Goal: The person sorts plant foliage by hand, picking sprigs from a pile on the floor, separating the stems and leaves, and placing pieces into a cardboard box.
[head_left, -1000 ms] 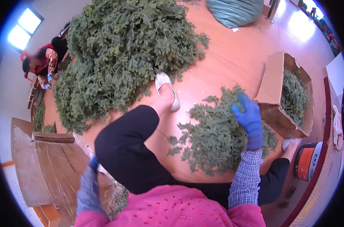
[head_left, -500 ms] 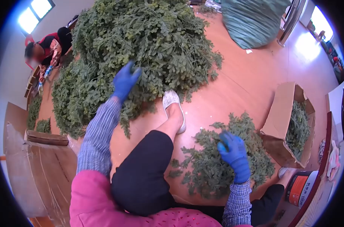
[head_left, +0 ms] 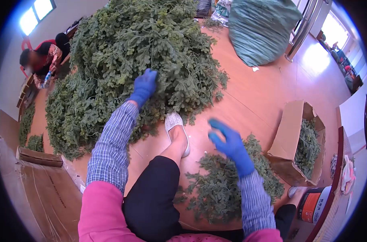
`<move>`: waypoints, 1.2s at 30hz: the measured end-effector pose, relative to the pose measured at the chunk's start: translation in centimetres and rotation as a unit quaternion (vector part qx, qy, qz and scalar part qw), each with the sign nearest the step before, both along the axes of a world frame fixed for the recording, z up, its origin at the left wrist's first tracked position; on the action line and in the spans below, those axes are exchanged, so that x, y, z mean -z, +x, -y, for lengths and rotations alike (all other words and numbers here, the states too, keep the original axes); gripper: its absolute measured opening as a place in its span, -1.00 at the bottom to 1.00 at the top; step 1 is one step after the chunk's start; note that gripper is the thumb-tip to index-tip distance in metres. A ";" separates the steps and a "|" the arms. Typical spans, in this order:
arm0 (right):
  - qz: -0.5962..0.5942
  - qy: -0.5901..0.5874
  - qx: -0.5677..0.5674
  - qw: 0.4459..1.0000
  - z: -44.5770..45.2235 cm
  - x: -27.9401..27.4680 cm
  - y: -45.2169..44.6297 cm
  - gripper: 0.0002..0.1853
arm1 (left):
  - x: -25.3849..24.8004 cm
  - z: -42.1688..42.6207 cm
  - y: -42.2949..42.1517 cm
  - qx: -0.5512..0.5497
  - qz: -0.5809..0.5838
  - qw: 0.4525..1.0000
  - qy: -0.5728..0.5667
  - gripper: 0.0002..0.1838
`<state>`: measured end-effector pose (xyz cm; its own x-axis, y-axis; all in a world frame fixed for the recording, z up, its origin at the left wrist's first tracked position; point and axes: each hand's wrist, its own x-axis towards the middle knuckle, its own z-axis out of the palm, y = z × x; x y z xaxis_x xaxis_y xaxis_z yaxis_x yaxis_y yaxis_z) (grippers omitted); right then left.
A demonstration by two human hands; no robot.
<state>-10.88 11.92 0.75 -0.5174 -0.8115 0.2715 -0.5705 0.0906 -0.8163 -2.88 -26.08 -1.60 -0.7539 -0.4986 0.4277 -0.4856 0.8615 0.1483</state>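
Note:
A tall heap of green leafy sprigs (head_left: 111,80) rises in front of me. My left hand (head_left: 145,86), in a blue glove, is closed at the heap's near side on a leafy sprig (head_left: 152,52), whose thin stem runs up from the fist. My right hand (head_left: 230,145), also blue-gloved, is in the air with thumb and fingers apart and nothing between them. Below and beside it lies a smaller pile of sprigs (head_left: 215,189) on the floor, partly hidden by my right forearm.
An open cardboard box (head_left: 282,141) with greenery in it lies to the right, near a paint bucket (head_left: 312,205). A green sack (head_left: 262,32) stands at the back by a metal railing. Flattened cardboard (head_left: 50,193) is at left. Another person (head_left: 48,60) bends down at far left.
My left hand has moved right and closed on a sprig in the heap. My right hand has risen from the small pile, forward and left. The view has shifted slightly.

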 end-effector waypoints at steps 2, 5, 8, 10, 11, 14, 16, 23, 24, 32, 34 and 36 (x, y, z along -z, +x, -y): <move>0.109 -0.009 0.067 0.992 6.8 0.1 -3.2 -0.41 | 0.9 0.4 3.4 0.025 -0.033 0.999 -0.016 -0.81; -0.014 0.044 0.147 0.988 17.3 2.0 -7.9 -0.20 | 0.7 1.1 5.6 0.033 -0.034 0.998 -0.027 -0.80; -0.058 0.130 0.170 0.975 24.2 3.4 -9.7 -0.21 | 0.8 1.5 6.1 0.088 -0.098 0.991 0.010 -0.80; -0.071 0.180 0.153 0.969 25.1 4.2 -10.4 -0.28 | 0.4 0.4 7.1 0.094 -0.111 0.988 0.056 -0.78; -0.012 0.154 0.120 0.981 24.5 4.4 -10.7 -0.43 | 0.5 0.4 7.9 0.102 -0.129 0.985 0.051 -0.72; 0.088 -0.007 0.080 0.993 21.4 7.1 -9.9 -0.75 | 0.5 0.5 10.3 0.134 -0.198 0.970 0.039 -0.75; 0.001 0.007 0.016 1.000 16.1 3.6 -7.4 -0.79 | 1.1 1.1 12.0 0.128 -0.184 0.974 0.037 -0.75; 0.336 0.005 -0.051 0.940 4.1 3.6 -3.0 -0.76 | -3.1 -3.0 14.1 0.002 0.052 0.999 0.001 -0.26; 0.340 -0.001 -0.042 0.939 2.4 3.2 -2.6 -0.76 | -5.1 -4.9 13.6 0.012 0.057 0.998 -0.002 -0.26; 0.454 -0.053 -0.175 0.872 -7.2 -1.3 1.8 -0.63 | -14.5 -20.1 5.4 0.477 0.086 0.843 0.234 -0.36; 0.451 -0.050 -0.178 0.873 -8.5 -2.0 2.3 -0.61 | -13.1 -22.5 2.8 0.553 0.089 0.812 0.166 -0.35; 0.433 -0.060 -0.213 0.874 -10.1 -3.3 3.0 -0.62 | -11.6 -24.9 1.2 0.548 0.239 0.709 0.374 -0.33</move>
